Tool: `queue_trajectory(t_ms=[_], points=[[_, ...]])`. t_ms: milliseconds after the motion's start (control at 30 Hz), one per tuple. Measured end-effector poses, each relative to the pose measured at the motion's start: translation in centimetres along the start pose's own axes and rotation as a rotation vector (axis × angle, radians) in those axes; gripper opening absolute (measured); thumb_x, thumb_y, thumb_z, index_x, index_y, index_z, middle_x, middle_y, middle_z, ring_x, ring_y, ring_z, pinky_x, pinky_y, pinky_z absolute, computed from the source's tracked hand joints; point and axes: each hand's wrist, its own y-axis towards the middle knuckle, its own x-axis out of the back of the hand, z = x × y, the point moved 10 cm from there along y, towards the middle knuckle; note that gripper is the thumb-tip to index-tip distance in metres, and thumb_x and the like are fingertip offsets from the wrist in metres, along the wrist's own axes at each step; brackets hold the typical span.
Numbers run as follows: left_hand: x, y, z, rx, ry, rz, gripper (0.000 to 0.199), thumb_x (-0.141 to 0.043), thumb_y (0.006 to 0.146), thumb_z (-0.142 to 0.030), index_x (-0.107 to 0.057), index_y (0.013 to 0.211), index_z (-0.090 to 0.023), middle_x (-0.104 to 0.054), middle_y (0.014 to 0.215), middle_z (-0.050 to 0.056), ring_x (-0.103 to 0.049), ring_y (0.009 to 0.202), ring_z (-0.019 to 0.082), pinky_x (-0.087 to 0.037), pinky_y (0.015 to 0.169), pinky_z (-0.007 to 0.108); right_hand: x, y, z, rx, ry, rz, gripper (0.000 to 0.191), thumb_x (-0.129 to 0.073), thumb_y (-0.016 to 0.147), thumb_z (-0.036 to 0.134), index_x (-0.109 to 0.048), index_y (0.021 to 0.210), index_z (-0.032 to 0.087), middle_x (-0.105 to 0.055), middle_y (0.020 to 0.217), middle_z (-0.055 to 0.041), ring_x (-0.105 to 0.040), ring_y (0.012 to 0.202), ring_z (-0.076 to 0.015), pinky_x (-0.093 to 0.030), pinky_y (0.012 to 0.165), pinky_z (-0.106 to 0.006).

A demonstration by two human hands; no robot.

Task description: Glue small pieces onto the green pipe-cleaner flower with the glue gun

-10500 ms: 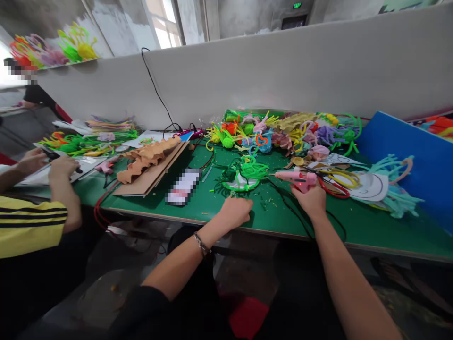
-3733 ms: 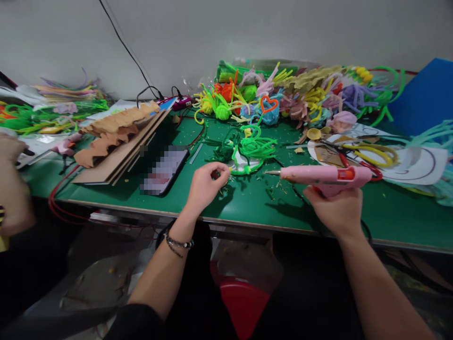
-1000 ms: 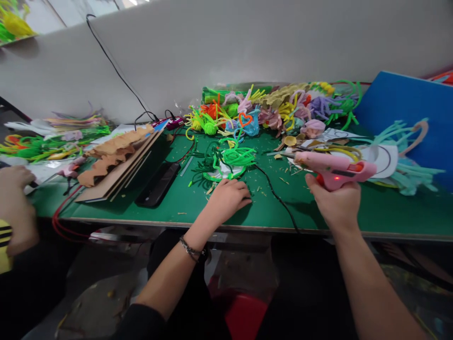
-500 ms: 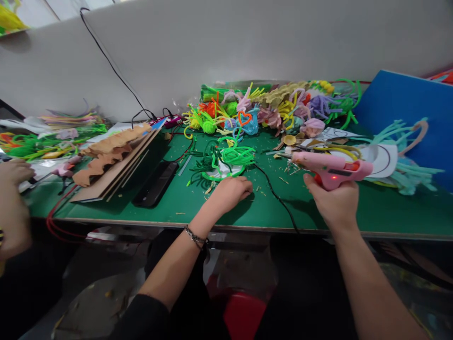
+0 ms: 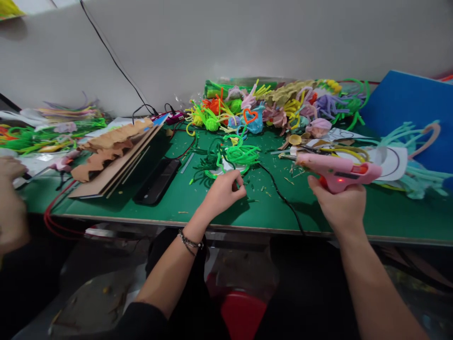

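My right hand [image 5: 341, 203] is wrapped round the handle of a pink glue gun [image 5: 336, 171] with a red light lit, its nozzle pointing left above the table. My left hand [image 5: 226, 191] is closed in a pinch low over the green table, at the near edge of a green pipe-cleaner piece [image 5: 240, 154] with a white part in it. Whatever lies between the left fingertips, if anything, is too small to make out. A black cord [image 5: 278, 189] runs between my two hands to the table's front edge.
Coloured pipe-cleaner bundles [image 5: 247, 106] line the wall. Left of my left hand lie a black phone [image 5: 157, 182] and stacked boards [image 5: 118, 165]. A blue board [image 5: 403, 104] stands at right. Another person's hand [image 5: 12, 174] is at far left. Scraps dot the green table [image 5: 191, 203].
My left hand has changed from lowered, curled fingers to a raised pinch with a gap showing between thumb and finger. The glue gun stays in my right hand; the view has shifted slightly.
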Motion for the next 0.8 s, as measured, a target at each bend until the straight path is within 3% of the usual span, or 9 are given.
queue_trajectory(t_ms=[167,267,367,500,633,700,800], points=[[1.3,-0.3,0.4,-0.003,-0.048,-0.056,0.010,-0.049,0.067,-0.006,-0.048,0.070,-0.016,-0.051,0.061,-0.006,-0.044,0.049,0.005,-0.034,0.050,0.017,-0.5,-0.4,0.3,0.019,-0.012,0.018,0.025,-0.064,0.047,0.037,-0.044,0.042,0.022,-0.048,0.041,0.0013,-0.046,0.042,-0.0144,-0.039,0.041,-0.028],[1.5,-0.5,0.3,-0.030,0.049,-0.032,0.011,-0.051,0.072,-0.009,-0.055,0.080,-0.016,-0.053,0.061,-0.005,-0.046,0.052,0.007,-0.036,0.053,0.018,-0.7,-0.5,0.7,0.062,-0.035,0.018,0.027,-0.064,0.049,0.037,-0.043,0.041,0.023,-0.047,0.041,0.0012,-0.047,0.042,-0.0148,-0.040,0.042,-0.029],[1.1,-0.5,0.5,-0.047,0.191,0.024,0.012,-0.052,0.075,-0.011,-0.060,0.083,-0.015,-0.057,0.064,-0.002,-0.049,0.055,0.009,-0.039,0.055,0.021,-0.8,-0.6,0.9,0.075,-0.047,0.010,0.027,-0.063,0.049,0.039,-0.043,0.042,0.023,-0.047,0.041,0.0009,-0.048,0.043,-0.0155,-0.041,0.043,-0.030],[0.5,-0.5,0.1,-0.119,0.205,0.040,0.014,-0.051,0.079,-0.010,-0.062,0.087,-0.014,-0.062,0.074,0.002,-0.056,0.066,0.011,-0.045,0.062,0.022,-1.1,-0.6,0.7,0.076,-0.071,0.030,0.026,-0.063,0.048,0.040,-0.043,0.044,0.023,-0.048,0.042,0.0002,-0.049,0.043,-0.0161,-0.041,0.042,-0.029],[-0.4,-0.4,-1.0,-0.220,0.352,0.056,0.018,-0.048,0.082,-0.012,-0.062,0.092,-0.015,-0.061,0.101,0.007,-0.058,0.091,0.015,-0.046,0.078,0.026,-1.4,-0.6,0.8,0.108,-0.076,0.052,0.028,-0.064,0.048,0.041,-0.043,0.047,0.024,-0.049,0.043,0.0001,-0.050,0.044,-0.0168,-0.041,0.040,-0.028],[-1.2,-0.1,-1.4,-0.231,0.502,0.101,0.022,-0.047,0.083,-0.014,-0.060,0.100,-0.015,-0.057,0.111,0.008,-0.058,0.094,0.018,-0.047,0.075,0.027,-1.4,-0.7,1.0,0.114,-0.056,0.051,0.027,-0.064,0.048,0.041,-0.043,0.047,0.024,-0.049,0.042,0.0004,-0.050,0.043,-0.0169,-0.041,0.041,-0.028],[-2.4,0.4,-1.9,-0.230,0.664,0.195,0.028,-0.044,0.083,-0.013,-0.056,0.108,-0.018,-0.057,0.111,0.006,-0.062,0.082,0.017,-0.046,0.062,0.025,-1.3,-1.0,1.4,0.104,-0.028,0.046,0.025,-0.063,0.048,0.039,-0.043,0.047,0.024,-0.049,0.042,0.0006,-0.050,0.043,-0.0166,-0.042,0.043,-0.029]])
